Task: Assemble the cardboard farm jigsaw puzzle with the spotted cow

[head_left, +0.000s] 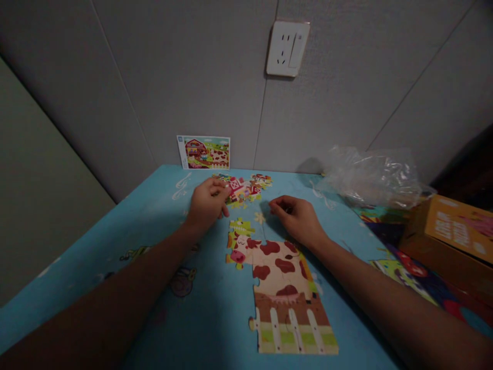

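My left hand (207, 205) rests on the blue table (154, 216) with its fingers curled, pinching a puzzle piece at the edge of a pile of loose pieces (246, 188). My right hand (298, 218) lies just right of the pile, fingers curled inward; I cannot make out anything in them. Between and below both hands lies a joined puzzle section (279, 288) showing a cow with brown spots and a white fence. It sits flat on the table.
A small reference picture card (204, 152) leans against the grey wall. A crumpled clear plastic bag (372, 177) lies at the back right. An orange cardboard box (456, 231) stands at the right edge. A wall socket (287, 49) is above.
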### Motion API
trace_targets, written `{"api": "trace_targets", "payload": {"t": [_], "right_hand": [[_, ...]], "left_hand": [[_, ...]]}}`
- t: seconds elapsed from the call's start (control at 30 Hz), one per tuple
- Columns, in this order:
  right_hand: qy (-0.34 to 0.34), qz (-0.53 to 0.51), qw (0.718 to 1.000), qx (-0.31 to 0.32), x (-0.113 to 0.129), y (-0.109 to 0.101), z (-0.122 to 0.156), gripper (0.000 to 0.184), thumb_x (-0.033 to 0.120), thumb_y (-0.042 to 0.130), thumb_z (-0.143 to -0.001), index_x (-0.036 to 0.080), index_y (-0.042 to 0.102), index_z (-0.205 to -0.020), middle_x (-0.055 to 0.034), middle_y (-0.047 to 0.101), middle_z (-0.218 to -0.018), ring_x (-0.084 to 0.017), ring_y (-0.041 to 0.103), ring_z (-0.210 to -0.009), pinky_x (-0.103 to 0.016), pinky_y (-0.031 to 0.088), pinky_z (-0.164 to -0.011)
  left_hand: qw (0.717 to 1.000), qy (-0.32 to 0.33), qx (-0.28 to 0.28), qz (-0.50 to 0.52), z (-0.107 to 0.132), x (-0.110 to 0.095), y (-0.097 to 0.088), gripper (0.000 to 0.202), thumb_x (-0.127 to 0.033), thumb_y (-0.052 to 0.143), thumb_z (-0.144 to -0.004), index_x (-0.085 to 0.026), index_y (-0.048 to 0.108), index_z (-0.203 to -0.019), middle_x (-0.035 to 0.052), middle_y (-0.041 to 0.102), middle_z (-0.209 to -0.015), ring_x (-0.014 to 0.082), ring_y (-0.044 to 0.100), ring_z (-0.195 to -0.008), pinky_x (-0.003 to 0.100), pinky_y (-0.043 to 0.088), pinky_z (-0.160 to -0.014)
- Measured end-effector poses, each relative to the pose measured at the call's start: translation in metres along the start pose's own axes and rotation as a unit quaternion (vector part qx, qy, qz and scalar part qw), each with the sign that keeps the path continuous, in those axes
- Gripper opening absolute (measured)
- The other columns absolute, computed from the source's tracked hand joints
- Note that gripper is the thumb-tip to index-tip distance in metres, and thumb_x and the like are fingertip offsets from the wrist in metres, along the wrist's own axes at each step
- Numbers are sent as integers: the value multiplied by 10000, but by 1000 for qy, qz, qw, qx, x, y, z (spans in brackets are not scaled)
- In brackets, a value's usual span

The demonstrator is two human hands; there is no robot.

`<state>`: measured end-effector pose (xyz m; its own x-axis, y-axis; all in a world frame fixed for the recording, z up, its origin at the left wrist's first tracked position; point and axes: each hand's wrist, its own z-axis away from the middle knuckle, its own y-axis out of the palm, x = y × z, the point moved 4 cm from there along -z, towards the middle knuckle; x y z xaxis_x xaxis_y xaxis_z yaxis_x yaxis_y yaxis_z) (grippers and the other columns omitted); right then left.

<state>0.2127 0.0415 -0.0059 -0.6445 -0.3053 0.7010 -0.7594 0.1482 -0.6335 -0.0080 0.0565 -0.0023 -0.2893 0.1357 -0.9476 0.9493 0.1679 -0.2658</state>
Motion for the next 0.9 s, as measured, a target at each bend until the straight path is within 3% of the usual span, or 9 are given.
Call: {"api": "trace_targets", "payload": {"t": [0.07, 0.13, 0.23, 0.4, 0.53, 0.7, 0.8, 0.9], "right_hand": [[14, 37, 999, -15, -7, -2, -3, 220, 324, 557, -813, 167, 711, -804, -40, 700, -691, -149, 587, -588, -274, 415, -577], [26, 58, 998, -10, -11, -2, -4, 208, 303, 559, -809, 168, 717, -818, -44, 704, -705, -151, 594, -592, -273, 413, -579], [27, 75, 997, 14, -11, 0, -4, 195, 278, 562, -809, 170, 722, -835, -55, 716, -749, -162, 606, -617, -281, 418, -597], [20, 76, 997, 21, -9, -1, -4, 162, 217, 587, -783, 170, 725, -854, -73, 730, -797, -180, 627, -671, -297, 445, -642], [19, 78, 996, 26, -11, -1, -4, 165, 191, 589, -777, 167, 724, -869, -78, 730, -826, -188, 640, -703, -307, 461, -667], [28, 106, 994, 14, -19, -1, -10, 224, 219, 587, -797, 149, 716, -966, -89, 717, -879, -185, 637, -763, -304, 472, -729], [76, 159, 984, -29, -27, -2, -16, 319, 287, 570, -828, 120, 689, -1073, -121, 693, -978, -205, 639, -861, -317, 472, -802], [106, 231, 966, -47, -29, 2, -29, 444, 418, 522, -863, 146, 641, -1194, -152, 626, -1165, -252, 627, -980, -356, 469, -850]], "left_hand": [[996, -66, -65, 18, -2, 1, -9, 280, -364, 578, -827, -183, 525, -1033, -41, 609, -557, 72, 442, -303, 155, 298, -313], [988, -121, -89, 31, -2, 1, -12, 344, -379, 572, -844, -191, 508, -1124, -9, 662, -621, 81, 484, -331, 152, 306, -321], [988, -139, -56, 49, -2, -1, -9, 462, -407, 611, -826, -205, 482, -1222, 48, 724, -809, 79, 520, -341, 156, 280, -307], [993, -82, 12, 87, 1, -3, 2, 463, -366, 645, -791, -172, 501, -1185, 116, 690, -1109, 78, 606, -419, 157, 242, -273], [995, -59, 46, 64, 0, 0, 6, 310, -327, 617, -781, -132, 578, -1019, 101, 710, -1005, 49, 537, -352, 167, 255, -270], [995, -34, 84, 36, -2, 4, 11, 245, -369, 621, -762, -136, 604, -837, 13, 668, -727, 35, 438, -301, 174, 244, -282], [996, -23, 87, 26, -3, 5, 13, 218, -360, 607, -755, -143, 599, -770, -25, 613, -610, 33, 371, -282, 185, 234, -296], [996, 12, 86, 0, -4, 5, 16, 161, -301, 594, -737, -143, 619, -730, -28, 592, -537, 64, 444, -359, 186, 330, -376]]}}
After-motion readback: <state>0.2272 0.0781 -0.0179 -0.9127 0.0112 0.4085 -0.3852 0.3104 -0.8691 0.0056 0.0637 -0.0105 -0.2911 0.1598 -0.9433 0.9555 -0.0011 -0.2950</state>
